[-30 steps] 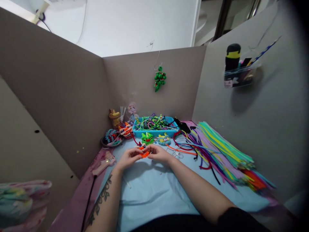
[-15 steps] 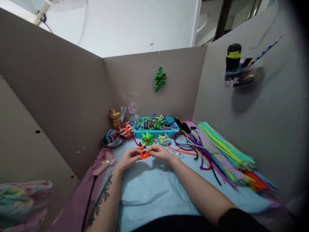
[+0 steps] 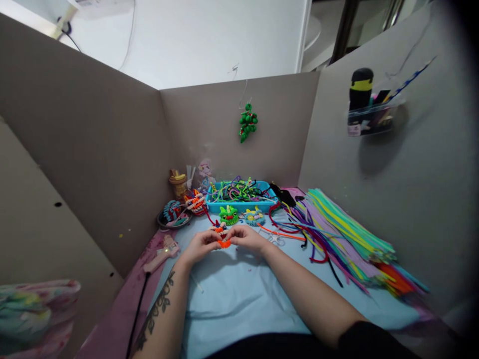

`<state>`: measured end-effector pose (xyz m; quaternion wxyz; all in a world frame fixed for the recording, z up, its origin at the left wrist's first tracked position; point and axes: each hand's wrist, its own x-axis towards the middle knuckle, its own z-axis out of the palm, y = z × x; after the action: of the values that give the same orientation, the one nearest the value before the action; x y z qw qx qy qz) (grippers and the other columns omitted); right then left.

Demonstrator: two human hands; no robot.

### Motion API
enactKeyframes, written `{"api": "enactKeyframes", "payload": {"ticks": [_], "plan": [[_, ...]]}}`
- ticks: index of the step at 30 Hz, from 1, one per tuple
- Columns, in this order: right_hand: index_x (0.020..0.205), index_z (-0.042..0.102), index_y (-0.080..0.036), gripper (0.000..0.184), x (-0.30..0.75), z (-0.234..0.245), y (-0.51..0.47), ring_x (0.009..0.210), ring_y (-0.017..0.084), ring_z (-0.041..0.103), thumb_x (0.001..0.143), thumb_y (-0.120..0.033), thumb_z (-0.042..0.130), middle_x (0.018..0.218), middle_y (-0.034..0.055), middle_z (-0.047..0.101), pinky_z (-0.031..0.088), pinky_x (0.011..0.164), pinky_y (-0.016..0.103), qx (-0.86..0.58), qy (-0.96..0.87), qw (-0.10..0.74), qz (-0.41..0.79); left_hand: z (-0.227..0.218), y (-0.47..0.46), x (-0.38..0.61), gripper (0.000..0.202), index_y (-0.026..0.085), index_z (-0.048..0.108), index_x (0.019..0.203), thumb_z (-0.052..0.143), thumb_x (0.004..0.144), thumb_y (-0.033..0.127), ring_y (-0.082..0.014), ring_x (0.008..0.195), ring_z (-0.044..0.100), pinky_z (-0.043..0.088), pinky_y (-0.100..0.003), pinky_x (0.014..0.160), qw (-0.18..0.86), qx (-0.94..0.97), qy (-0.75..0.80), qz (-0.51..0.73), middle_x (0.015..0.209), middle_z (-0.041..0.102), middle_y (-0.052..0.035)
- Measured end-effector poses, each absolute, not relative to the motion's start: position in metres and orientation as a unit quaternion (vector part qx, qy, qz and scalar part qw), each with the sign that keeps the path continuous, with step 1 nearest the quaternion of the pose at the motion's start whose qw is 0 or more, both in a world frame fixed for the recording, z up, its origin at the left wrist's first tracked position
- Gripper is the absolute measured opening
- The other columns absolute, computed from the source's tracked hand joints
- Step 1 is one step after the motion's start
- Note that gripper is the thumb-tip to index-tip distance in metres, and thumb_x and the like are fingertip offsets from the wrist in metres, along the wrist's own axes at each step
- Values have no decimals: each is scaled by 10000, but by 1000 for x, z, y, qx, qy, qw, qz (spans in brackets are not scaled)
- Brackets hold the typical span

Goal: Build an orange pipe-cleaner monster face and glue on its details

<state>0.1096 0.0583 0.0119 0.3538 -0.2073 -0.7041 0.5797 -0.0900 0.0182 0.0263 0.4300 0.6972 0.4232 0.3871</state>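
Note:
Between my two hands is a small orange pipe-cleaner figure with white and dark parts at its top. My left hand pinches its left side, and my right hand pinches its right side. Fingers cover much of it. Just beyond stand a green pipe-cleaner figure with a horn and a light-blue and yellow one. Scissors with clear handles lie to the right of my right hand.
A blue tray full of cut pipe cleaners sits at the back. Bundles of long pipe cleaners cover the right side. On the left are a pink glue gun with a black cord and a dark bowl. Grey partitions enclose three sides.
The fingers of both hands have shifted slightly on the orange figure, with its middle now more covered. Everything else on the table stays put.

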Motion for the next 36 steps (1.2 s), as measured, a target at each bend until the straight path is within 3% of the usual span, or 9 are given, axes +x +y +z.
{"api": "enactKeyframes", "payload": {"ticks": [9, 19, 27, 36], "plan": [[960, 579, -158, 367, 107, 6, 61, 772, 141, 570, 651, -318, 696, 879, 39, 626, 435, 677, 261, -184, -703, 392, 564, 31, 18, -93, 209, 142, 676, 717, 718, 603, 312, -168, 718, 587, 448, -264, 667, 386, 682, 454, 423, 755, 671, -43], [776, 607, -152, 209, 103, 4, 59, 689, 142, 568, 678, -328, 666, 766, 26, 627, 441, 648, 268, -254, -722, 409, 497, 29, 19, -94, 190, 141, 691, 728, 694, 628, 303, -163, 677, 585, 438, -259, 646, 378, 700, 457, 399, 724, 680, -42], [762, 640, -156, 182, 108, 10, 59, 767, 172, 584, 727, -334, 616, 792, 41, 638, 438, 731, 299, -232, -744, 409, 475, 27, 20, -96, 198, 141, 689, 744, 691, 640, 310, -165, 701, 582, 431, -259, 668, 386, 702, 454, 390, 743, 675, -40], [756, 599, -168, 176, 105, 10, 57, 720, 157, 547, 801, -324, 532, 746, 18, 602, 427, 695, 281, -250, -767, 392, 441, 25, 21, -95, 206, 128, 671, 755, 690, 653, 306, -153, 712, 570, 414, -247, 674, 421, 704, 430, 378, 766, 661, -44]]}}
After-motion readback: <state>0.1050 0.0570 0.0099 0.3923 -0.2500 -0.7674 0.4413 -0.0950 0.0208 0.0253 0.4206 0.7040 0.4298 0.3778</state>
